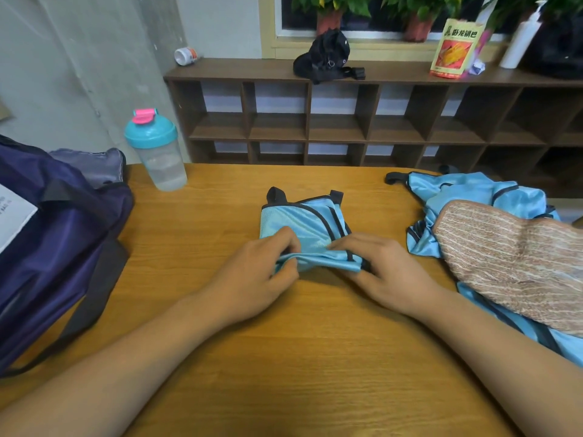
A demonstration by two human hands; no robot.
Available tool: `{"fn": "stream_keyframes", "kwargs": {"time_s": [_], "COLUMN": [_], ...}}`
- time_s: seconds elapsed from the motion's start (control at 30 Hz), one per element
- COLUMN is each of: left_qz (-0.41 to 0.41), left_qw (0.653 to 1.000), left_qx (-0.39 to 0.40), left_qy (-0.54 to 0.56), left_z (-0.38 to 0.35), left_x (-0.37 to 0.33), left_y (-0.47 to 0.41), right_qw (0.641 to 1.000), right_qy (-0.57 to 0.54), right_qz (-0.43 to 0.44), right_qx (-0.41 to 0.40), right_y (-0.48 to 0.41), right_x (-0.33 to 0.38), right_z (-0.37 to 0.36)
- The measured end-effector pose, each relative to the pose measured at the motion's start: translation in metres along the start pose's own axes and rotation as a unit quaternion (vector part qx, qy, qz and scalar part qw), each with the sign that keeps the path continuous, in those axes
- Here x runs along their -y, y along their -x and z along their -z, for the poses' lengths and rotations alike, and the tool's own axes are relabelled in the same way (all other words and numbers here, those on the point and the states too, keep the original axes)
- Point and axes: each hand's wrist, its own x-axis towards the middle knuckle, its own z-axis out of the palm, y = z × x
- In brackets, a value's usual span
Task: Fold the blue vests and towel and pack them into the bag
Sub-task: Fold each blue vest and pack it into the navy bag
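Note:
A light blue vest (307, 225) with black trim lies partly folded at the middle of the wooden table (284, 357). My left hand (252, 279) pinches its near edge between thumb and fingers. My right hand (388, 272) grips the same edge on the right side, fingers curled over the fabric. More blue vests (467, 197) lie crumpled at the table's right side. A brown striped towel (517, 263) rests on top of them. The purple bag (53, 244) stands at the left with its top open.
A clear shaker bottle (157, 152) with a teal lid stands near the far left of the table, beside the bag. Behind the table runs a dark wooden shelf (315, 121) carrying a black pouch (328, 58), a snack packet (454, 48) and a white pump bottle (520, 36).

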Motion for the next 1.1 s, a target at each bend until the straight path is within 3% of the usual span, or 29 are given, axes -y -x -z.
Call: {"fn": "stream_keyframes", "kwargs": {"time_s": [0.23, 0.43, 0.73, 0.93, 1.1], "left_qz": [0.068, 0.169, 0.222, 0.233, 0.244], "left_qw": [0.988, 0.958, 0.957, 0.965, 0.96], "left_qx": [-0.061, -0.106, -0.135, -0.118, -0.069], "left_qy": [0.125, 0.208, 0.126, 0.012, -0.121], "left_z": [0.007, -0.005, -0.009, -0.007, -0.003], "left_x": [0.004, 0.017, 0.023, 0.023, 0.025], "left_y": [-0.001, -0.009, -0.016, -0.021, -0.02], "right_qw": [0.985, 0.97, 0.958, 0.966, 0.96], "right_qy": [-0.105, -0.116, -0.09, -0.019, -0.003], "right_qz": [-0.088, -0.137, -0.186, -0.177, -0.218], "right_qx": [-0.109, -0.164, -0.2, -0.19, -0.177], "right_y": [-0.001, -0.005, -0.01, -0.011, -0.012], "right_x": [0.007, 0.011, 0.011, 0.003, 0.001], "right_z": [0.001, -0.001, -0.011, -0.015, -0.016]}}
